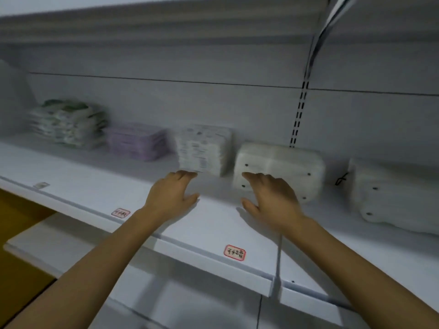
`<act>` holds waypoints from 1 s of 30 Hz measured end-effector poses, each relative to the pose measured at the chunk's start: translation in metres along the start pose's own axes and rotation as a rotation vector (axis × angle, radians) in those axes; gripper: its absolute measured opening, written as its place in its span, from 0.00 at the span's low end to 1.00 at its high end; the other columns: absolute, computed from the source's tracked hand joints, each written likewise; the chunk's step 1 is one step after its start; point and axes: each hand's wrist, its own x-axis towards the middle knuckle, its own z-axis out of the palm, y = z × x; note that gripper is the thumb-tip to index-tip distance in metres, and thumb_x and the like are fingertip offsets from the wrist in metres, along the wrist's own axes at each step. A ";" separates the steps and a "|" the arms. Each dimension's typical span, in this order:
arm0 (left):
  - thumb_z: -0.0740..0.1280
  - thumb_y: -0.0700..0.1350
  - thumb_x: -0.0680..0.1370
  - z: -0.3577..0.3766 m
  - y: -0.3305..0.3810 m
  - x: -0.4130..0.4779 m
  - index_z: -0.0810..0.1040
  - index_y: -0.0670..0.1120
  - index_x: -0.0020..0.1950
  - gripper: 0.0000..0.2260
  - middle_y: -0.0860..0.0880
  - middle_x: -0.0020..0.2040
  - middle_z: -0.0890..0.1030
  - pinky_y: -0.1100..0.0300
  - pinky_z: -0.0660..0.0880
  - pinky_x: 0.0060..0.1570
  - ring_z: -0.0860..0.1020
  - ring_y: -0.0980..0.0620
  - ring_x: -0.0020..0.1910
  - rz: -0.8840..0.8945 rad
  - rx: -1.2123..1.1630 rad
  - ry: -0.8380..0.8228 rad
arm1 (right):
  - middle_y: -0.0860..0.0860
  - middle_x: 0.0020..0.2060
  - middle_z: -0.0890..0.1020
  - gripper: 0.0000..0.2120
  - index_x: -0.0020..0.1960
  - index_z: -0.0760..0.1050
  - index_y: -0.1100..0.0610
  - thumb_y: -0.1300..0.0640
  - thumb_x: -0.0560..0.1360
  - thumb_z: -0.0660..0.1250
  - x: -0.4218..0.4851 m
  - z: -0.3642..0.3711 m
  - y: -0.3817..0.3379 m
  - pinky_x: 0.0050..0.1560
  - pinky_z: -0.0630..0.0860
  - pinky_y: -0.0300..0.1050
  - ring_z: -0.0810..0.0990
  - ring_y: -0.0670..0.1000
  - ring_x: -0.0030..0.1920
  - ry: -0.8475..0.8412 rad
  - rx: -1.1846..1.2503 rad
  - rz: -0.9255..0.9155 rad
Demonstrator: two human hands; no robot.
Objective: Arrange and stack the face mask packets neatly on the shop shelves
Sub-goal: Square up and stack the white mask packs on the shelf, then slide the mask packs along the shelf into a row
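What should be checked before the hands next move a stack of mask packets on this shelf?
1. Both hands free: ok. The left hand and right hand are open and hold nothing.
2. Printed stack within reach: ok, the left fingertips are at its lower front edge.
3. White bundle within reach: ok, right fingertips overlap its front; contact cannot tell.
4. Stacks squared up: cannot tell, the picture is blurred.
5. Bare shelf in front for sliding: ok.
6. Purple stack apart from the printed stack: ok.
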 end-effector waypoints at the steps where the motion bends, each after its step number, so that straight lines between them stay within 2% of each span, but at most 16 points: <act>1: 0.67 0.56 0.76 0.000 -0.017 0.004 0.68 0.50 0.73 0.27 0.49 0.70 0.72 0.52 0.73 0.58 0.73 0.46 0.64 0.019 -0.016 -0.006 | 0.55 0.59 0.78 0.28 0.72 0.65 0.55 0.45 0.77 0.62 0.011 0.008 -0.015 0.53 0.70 0.49 0.77 0.57 0.56 -0.007 -0.016 0.003; 4: 0.68 0.55 0.75 0.000 -0.064 0.023 0.70 0.49 0.71 0.26 0.49 0.69 0.74 0.53 0.74 0.56 0.74 0.46 0.63 0.088 -0.064 -0.017 | 0.54 0.56 0.79 0.26 0.68 0.70 0.55 0.46 0.73 0.66 0.038 0.030 -0.059 0.54 0.71 0.50 0.78 0.57 0.54 0.042 -0.005 0.026; 6: 0.64 0.58 0.73 0.003 -0.092 0.038 0.73 0.47 0.69 0.27 0.47 0.67 0.75 0.51 0.76 0.54 0.76 0.43 0.61 0.117 -0.102 0.006 | 0.54 0.58 0.79 0.25 0.67 0.72 0.55 0.47 0.72 0.67 0.053 0.040 -0.081 0.54 0.72 0.50 0.78 0.57 0.55 0.046 0.021 0.055; 9: 0.59 0.61 0.71 0.011 -0.120 0.068 0.77 0.45 0.65 0.29 0.43 0.65 0.77 0.48 0.79 0.50 0.78 0.40 0.58 0.220 -0.126 0.037 | 0.55 0.56 0.80 0.24 0.64 0.75 0.57 0.48 0.70 0.67 0.072 0.048 -0.095 0.50 0.75 0.50 0.80 0.58 0.52 0.053 0.039 0.104; 11: 0.57 0.61 0.71 0.008 -0.122 0.092 0.76 0.45 0.65 0.29 0.43 0.66 0.76 0.46 0.78 0.51 0.77 0.39 0.60 0.298 -0.125 0.051 | 0.56 0.63 0.77 0.25 0.67 0.73 0.57 0.47 0.74 0.66 0.090 0.045 -0.093 0.55 0.74 0.51 0.78 0.59 0.59 0.046 0.036 0.159; 13: 0.55 0.61 0.73 0.002 -0.113 0.117 0.75 0.45 0.67 0.29 0.43 0.68 0.75 0.45 0.76 0.55 0.75 0.39 0.63 0.381 -0.122 0.071 | 0.52 0.71 0.68 0.25 0.73 0.65 0.54 0.46 0.79 0.61 0.111 0.035 -0.089 0.65 0.68 0.50 0.69 0.55 0.68 0.003 0.060 0.291; 15: 0.56 0.60 0.76 -0.002 -0.100 0.139 0.72 0.46 0.70 0.27 0.45 0.70 0.72 0.46 0.72 0.60 0.71 0.42 0.67 0.446 -0.122 0.077 | 0.50 0.72 0.65 0.23 0.74 0.61 0.52 0.47 0.81 0.57 0.125 0.031 -0.091 0.66 0.67 0.50 0.66 0.53 0.69 0.006 0.046 0.374; 17: 0.59 0.58 0.79 0.002 -0.085 0.157 0.69 0.46 0.72 0.25 0.47 0.72 0.70 0.48 0.68 0.64 0.68 0.45 0.70 0.498 -0.126 0.076 | 0.50 0.69 0.68 0.21 0.73 0.63 0.51 0.48 0.82 0.56 0.129 0.032 -0.097 0.62 0.70 0.49 0.69 0.53 0.66 0.046 0.069 0.430; 19: 0.57 0.59 0.80 0.008 -0.071 0.173 0.65 0.47 0.74 0.26 0.47 0.74 0.67 0.49 0.65 0.67 0.65 0.47 0.72 0.542 -0.101 0.055 | 0.49 0.63 0.72 0.18 0.70 0.66 0.52 0.50 0.82 0.57 0.125 0.042 -0.104 0.58 0.72 0.46 0.73 0.51 0.61 0.090 0.245 0.552; 20: 0.55 0.60 0.81 0.011 -0.066 0.180 0.63 0.47 0.75 0.27 0.47 0.75 0.66 0.49 0.63 0.68 0.63 0.47 0.73 0.560 -0.083 0.028 | 0.48 0.59 0.74 0.15 0.67 0.69 0.52 0.52 0.81 0.58 0.122 0.049 -0.106 0.55 0.72 0.44 0.75 0.50 0.58 0.116 0.428 0.660; 22: 0.53 0.63 0.80 0.019 -0.061 0.190 0.60 0.47 0.77 0.30 0.47 0.76 0.63 0.48 0.60 0.70 0.61 0.46 0.74 0.586 -0.033 -0.035 | 0.50 0.49 0.76 0.08 0.58 0.73 0.53 0.54 0.81 0.59 0.118 0.057 -0.111 0.49 0.73 0.43 0.77 0.51 0.50 0.158 0.950 0.949; 24: 0.50 0.70 0.77 0.031 -0.062 0.192 0.60 0.49 0.77 0.35 0.49 0.76 0.62 0.48 0.58 0.71 0.61 0.47 0.75 0.596 0.026 -0.064 | 0.53 0.46 0.78 0.06 0.53 0.73 0.55 0.54 0.81 0.60 0.118 0.060 -0.110 0.45 0.77 0.45 0.78 0.53 0.45 0.206 1.328 1.189; 26: 0.49 0.75 0.71 0.042 -0.064 0.189 0.60 0.50 0.77 0.42 0.50 0.76 0.62 0.47 0.56 0.72 0.60 0.47 0.74 0.596 0.049 -0.072 | 0.55 0.48 0.79 0.10 0.54 0.73 0.57 0.52 0.81 0.59 0.116 0.062 -0.103 0.47 0.78 0.48 0.79 0.55 0.46 0.249 1.396 1.278; 28: 0.54 0.75 0.70 0.050 -0.064 0.187 0.59 0.51 0.77 0.43 0.50 0.77 0.61 0.47 0.55 0.72 0.59 0.47 0.75 0.593 0.052 -0.078 | 0.56 0.49 0.79 0.12 0.57 0.73 0.59 0.51 0.82 0.58 0.119 0.059 -0.094 0.47 0.78 0.46 0.80 0.54 0.48 0.326 1.346 1.252; 30: 0.59 0.73 0.70 0.052 -0.064 0.184 0.57 0.51 0.77 0.42 0.50 0.77 0.59 0.46 0.53 0.73 0.58 0.47 0.75 0.565 0.023 -0.088 | 0.56 0.50 0.80 0.11 0.56 0.75 0.58 0.52 0.82 0.58 0.126 0.053 -0.085 0.50 0.78 0.47 0.80 0.55 0.50 0.396 1.250 1.179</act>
